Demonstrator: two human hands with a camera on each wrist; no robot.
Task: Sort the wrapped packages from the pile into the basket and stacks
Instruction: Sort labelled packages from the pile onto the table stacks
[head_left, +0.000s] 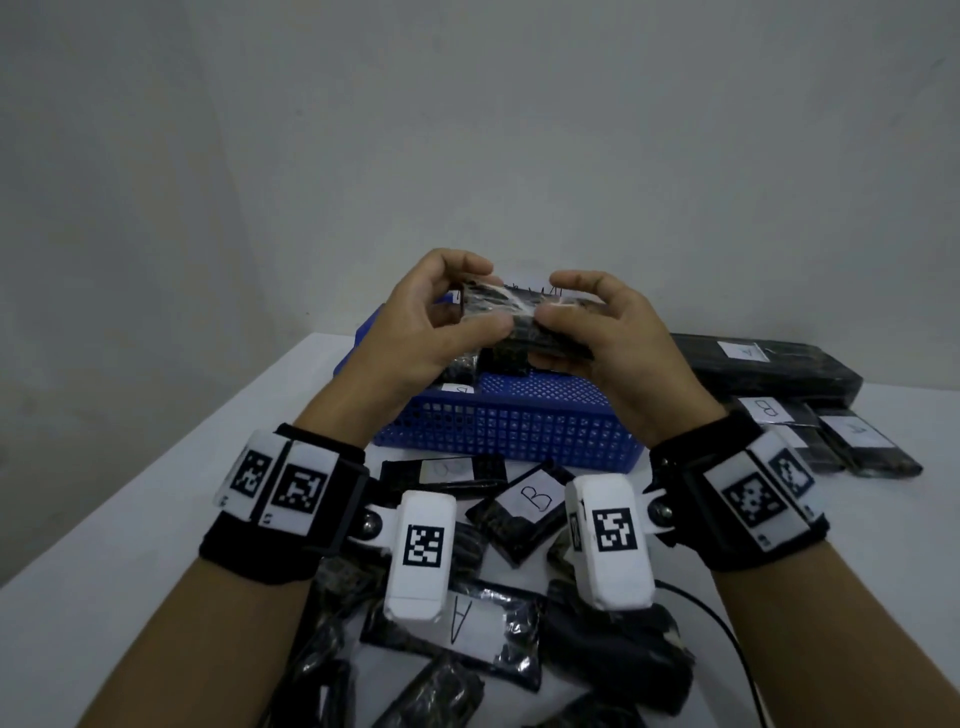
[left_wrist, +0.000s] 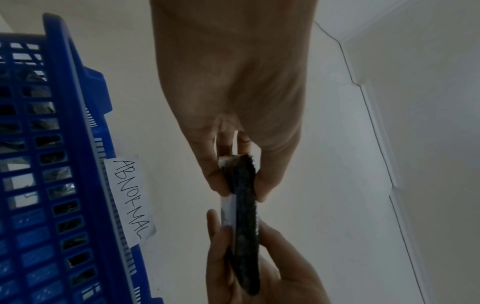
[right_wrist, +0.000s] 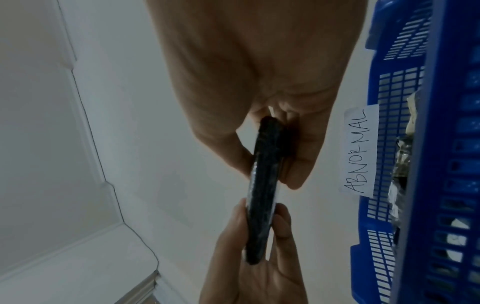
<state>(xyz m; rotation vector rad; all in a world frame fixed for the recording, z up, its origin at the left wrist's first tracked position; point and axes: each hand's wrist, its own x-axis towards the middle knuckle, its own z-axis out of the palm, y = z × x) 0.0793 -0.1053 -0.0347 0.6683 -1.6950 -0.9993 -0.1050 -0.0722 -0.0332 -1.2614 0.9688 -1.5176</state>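
Both hands hold one flat black package (head_left: 519, 317) in clear wrap above the blue basket (head_left: 509, 431). My left hand (head_left: 441, 306) pinches its left end between thumb and fingers, and my right hand (head_left: 587, 322) grips the right end. In the left wrist view the package (left_wrist: 244, 216) shows edge-on with a white label strip. The right wrist view also has the package (right_wrist: 262, 189) edge-on between both hands. The basket (left_wrist: 64, 164) carries a paper tag reading ABNORMAL (left_wrist: 130, 197). A pile of wrapped packages (head_left: 488, 597) lies on the table below my wrists.
Sorted packages lie at the right: a long one labelled A (head_left: 763, 364) and smaller ones labelled B (head_left: 769, 410) and A (head_left: 857, 436). Some packages lie inside the basket. A black cable (head_left: 727, 639) runs over the white table (head_left: 208, 467). A pale wall stands behind.
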